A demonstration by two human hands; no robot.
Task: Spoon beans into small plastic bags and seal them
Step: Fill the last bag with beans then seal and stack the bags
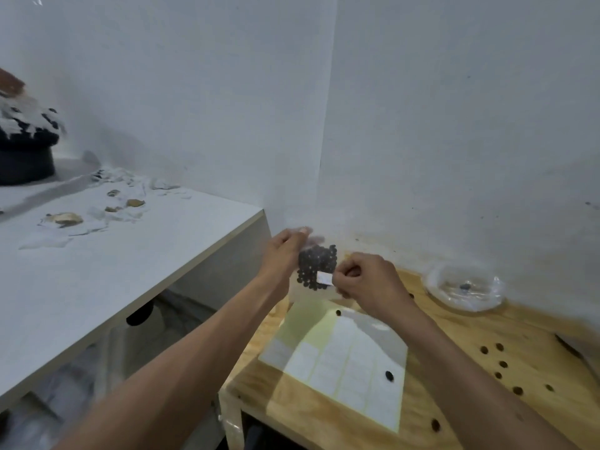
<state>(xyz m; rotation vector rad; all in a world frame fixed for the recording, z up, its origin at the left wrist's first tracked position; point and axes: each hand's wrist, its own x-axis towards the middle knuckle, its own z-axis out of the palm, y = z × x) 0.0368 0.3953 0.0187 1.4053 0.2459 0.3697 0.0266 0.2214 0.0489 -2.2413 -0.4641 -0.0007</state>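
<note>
A small clear plastic bag (316, 266) filled with dark beans hangs in the air above the far left corner of the wooden table (461, 358). My left hand (284, 251) pinches the bag's top edge. My right hand (367, 282) pinches a small white sticker label (324, 278) against the bag's lower right side. Below the hands lies a sheet of white sticker labels (344, 368) on yellowish backing, partly peeled. Loose dark beans (501, 364) are scattered over the table and the sheet.
A clear plastic bowl or bag (466, 289) sits at the table's back right by the wall. A white counter (97, 264) to the left carries filled bags (66, 219) and a dark container (26, 160). A gap separates counter and table.
</note>
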